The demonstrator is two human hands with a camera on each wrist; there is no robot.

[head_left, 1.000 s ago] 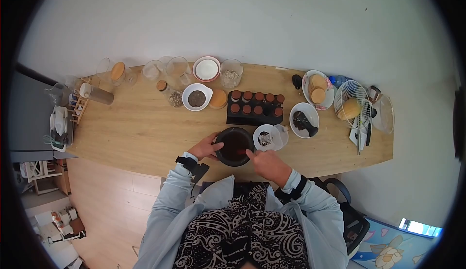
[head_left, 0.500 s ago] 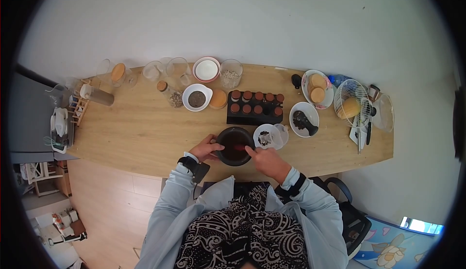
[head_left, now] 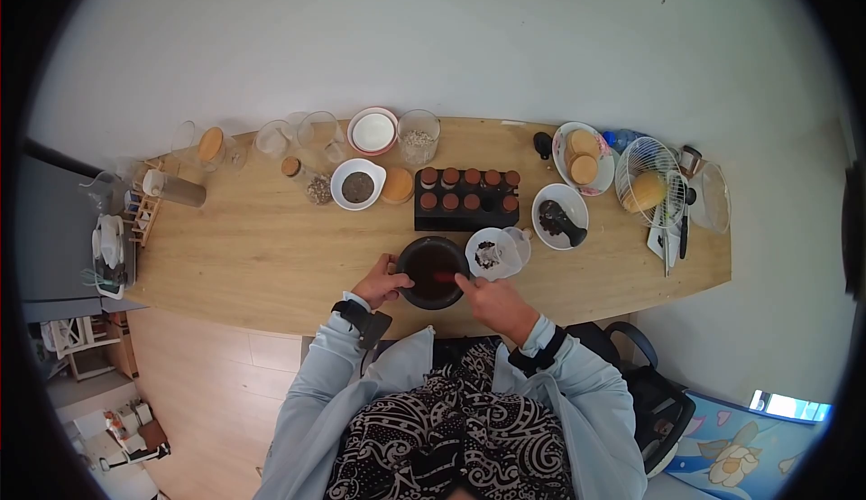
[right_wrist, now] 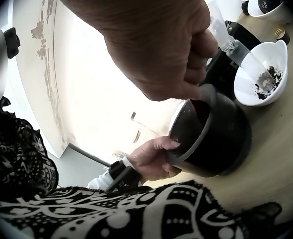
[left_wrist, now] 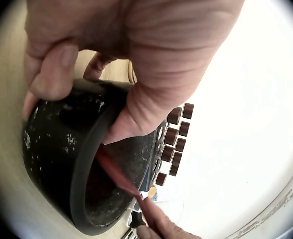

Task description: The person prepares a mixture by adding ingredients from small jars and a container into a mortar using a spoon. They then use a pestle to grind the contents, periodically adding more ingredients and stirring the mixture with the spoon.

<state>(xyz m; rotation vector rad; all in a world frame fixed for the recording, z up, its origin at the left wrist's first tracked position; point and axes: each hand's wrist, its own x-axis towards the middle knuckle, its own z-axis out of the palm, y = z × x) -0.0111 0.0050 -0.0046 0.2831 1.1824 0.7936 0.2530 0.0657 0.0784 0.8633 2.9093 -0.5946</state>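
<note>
Red utensil (left_wrist: 117, 174) between right fingers (left_wrist: 157, 215), flat end inside black bowl (left_wrist: 54, 144).

Head view looking down over left hand (head_left: 381, 283) and right hand (head_left: 501, 306), each wrist view peering closely toward the opposite hand, all sharing the black bowl (left_wrist: 52, 144).

red tool (left_wrist: 117, 172) at a slightly different spot inside the black bowl (left_wrist: 54, 149)

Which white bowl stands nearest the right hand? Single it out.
The white bowl beside the dark mortar, with a clear vessel resting in it; the other white bowls stand farther from the right hand.
</note>
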